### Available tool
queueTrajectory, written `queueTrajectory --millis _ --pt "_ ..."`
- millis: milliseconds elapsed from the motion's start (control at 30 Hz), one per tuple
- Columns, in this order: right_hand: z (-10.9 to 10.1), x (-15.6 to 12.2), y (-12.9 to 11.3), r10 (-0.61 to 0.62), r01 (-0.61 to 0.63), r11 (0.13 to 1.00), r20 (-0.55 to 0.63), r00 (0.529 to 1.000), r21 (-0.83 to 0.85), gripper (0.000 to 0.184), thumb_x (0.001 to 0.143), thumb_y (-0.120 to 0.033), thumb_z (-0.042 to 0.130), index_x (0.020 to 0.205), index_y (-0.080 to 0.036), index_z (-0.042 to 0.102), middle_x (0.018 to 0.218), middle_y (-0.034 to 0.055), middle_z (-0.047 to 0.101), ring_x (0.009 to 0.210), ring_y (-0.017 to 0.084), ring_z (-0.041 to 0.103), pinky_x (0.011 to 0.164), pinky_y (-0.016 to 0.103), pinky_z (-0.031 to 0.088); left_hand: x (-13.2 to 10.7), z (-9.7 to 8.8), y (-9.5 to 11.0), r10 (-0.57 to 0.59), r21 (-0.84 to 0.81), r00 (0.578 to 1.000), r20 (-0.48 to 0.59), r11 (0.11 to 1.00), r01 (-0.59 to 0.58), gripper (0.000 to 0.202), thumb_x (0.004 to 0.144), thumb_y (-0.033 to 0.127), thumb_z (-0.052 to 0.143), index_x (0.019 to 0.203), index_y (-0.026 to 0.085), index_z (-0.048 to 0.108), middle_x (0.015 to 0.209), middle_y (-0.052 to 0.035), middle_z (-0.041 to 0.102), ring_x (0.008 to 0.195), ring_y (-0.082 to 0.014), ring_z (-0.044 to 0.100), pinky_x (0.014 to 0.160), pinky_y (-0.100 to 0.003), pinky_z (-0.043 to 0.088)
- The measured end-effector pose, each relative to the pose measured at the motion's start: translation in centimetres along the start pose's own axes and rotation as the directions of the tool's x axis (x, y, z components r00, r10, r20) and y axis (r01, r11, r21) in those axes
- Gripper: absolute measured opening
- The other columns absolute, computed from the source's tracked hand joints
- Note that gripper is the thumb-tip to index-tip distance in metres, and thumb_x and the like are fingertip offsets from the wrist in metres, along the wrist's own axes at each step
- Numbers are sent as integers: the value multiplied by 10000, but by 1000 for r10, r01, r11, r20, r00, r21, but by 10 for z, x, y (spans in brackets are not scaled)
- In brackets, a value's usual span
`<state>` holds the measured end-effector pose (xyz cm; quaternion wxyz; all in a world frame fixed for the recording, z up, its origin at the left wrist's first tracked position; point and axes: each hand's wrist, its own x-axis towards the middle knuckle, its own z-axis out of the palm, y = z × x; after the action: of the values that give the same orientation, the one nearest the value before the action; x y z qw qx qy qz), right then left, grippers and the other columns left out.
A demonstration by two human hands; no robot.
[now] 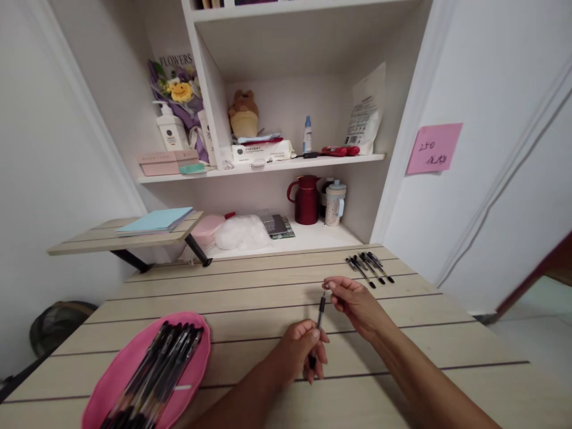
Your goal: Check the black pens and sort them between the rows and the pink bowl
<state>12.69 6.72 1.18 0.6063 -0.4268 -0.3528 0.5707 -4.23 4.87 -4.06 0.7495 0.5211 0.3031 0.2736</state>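
Note:
My left hand (302,345) is closed round the barrel of a gel pen (320,314), held tilted over the middle of the table. Its black rubber grip points up and away, and a black end shows below my fingers. At the pen's upper tip, my right hand (351,300) pinches thumb and forefinger together. A small pale bit shows at those fingertips, too small to name. Beyond my right hand, several pens and loose black caps (370,268) lie in a group on the table. A pink tray (202,363) holding many black pens (156,372) sits to the left.
The slatted wooden table (250,292) meets a white shelf unit at the back. A small raised stand (89,234) with blue paper (156,220) is at the left. A red jug (306,201), a cup (335,204) and a white plastic bag (243,232) stand behind.

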Motion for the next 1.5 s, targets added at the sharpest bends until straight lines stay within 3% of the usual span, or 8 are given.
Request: queueTrajectory --millis 567,833,1100,1200,1333,1500 --pt "-2 -3 6 58 -55 987 14 998 -150 295 551 -375 749 729 -164 645 582 -17 568 462 63 415 429 203 261 -2 3 2 10 45 1000 -22 999 -9 332 763 459 507 856 141 503 581 13 553 362 -77 503 287 -142 304" --pt "0 -6 6 38 -36 993 17 999 -112 309 550 -386 751 719 -156 630 548 -34 511 449 52 374 421 201 232 -3 7 3 53 33 997 -59 998 -51 334 754 452 526 862 136 513 584 15 541 376 -73 512 286 -131 311" --pt "4 -10 2 11 -9 978 8 1000 -209 307 553 -415 740 628 -171 569 451 -57 449 409 62 353 410 213 200 -2 6 0 56 52 996 -64 997 -53 339 756 445 528 882 131 525 597 10 546 401 -84 532 307 -142 319" --pt "1 -12 -1 -1 18 969 67 998 -247 288 579 -421 727 674 -175 611 551 -15 566 490 88 442 456 215 286 -3 7 1 62 55 996 -70 997 -58 339 751 445 537 878 131 527 601 10 546 403 -83 534 311 -142 322" --pt "-3 -12 -2 7 18 980 125 992 -199 340 618 -421 705 864 -188 671 912 65 666 771 155 553 625 244 394 -4 8 3 62 41 996 -69 997 -60 325 753 437 537 866 132 528 606 6 548 408 -83 533 309 -141 325" --pt "-5 -10 0 -12 35 968 95 995 -248 255 552 -369 759 686 -178 655 686 15 643 624 121 519 570 240 375 -3 7 1 59 42 997 -46 997 -57 343 750 452 535 876 133 528 598 7 550 409 -87 540 315 -141 332"
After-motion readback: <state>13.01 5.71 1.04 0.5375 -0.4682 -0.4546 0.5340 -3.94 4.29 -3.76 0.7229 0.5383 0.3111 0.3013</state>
